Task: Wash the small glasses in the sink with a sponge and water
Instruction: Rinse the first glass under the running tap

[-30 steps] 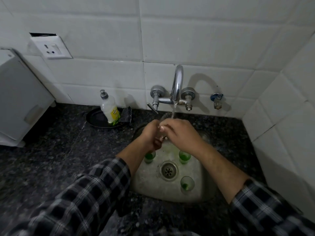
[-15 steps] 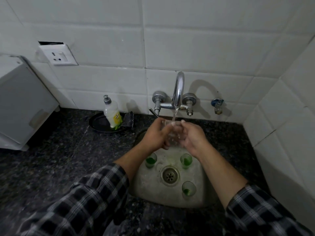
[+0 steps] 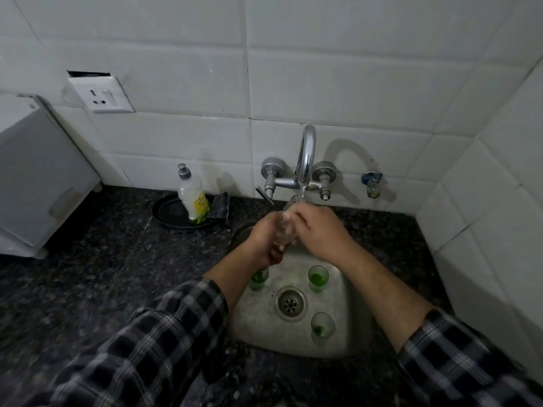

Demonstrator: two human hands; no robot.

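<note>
Here, both hands at frame centre, left hand (image 3: 266, 242) and right hand (image 3: 318, 230) fingers closed around a clear glass (image 3: 285, 227) under the running tap (image 3: 305, 160), three green-tinted glasses (image 3: 318, 278) standing in the sink (image 3: 346, 342) below.

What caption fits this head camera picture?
Both hands rinse a small glass under the running tap.

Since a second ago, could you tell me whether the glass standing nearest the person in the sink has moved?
No. The glass stands at the same spot just right of and below the drain; only the camera shifted.
</note>
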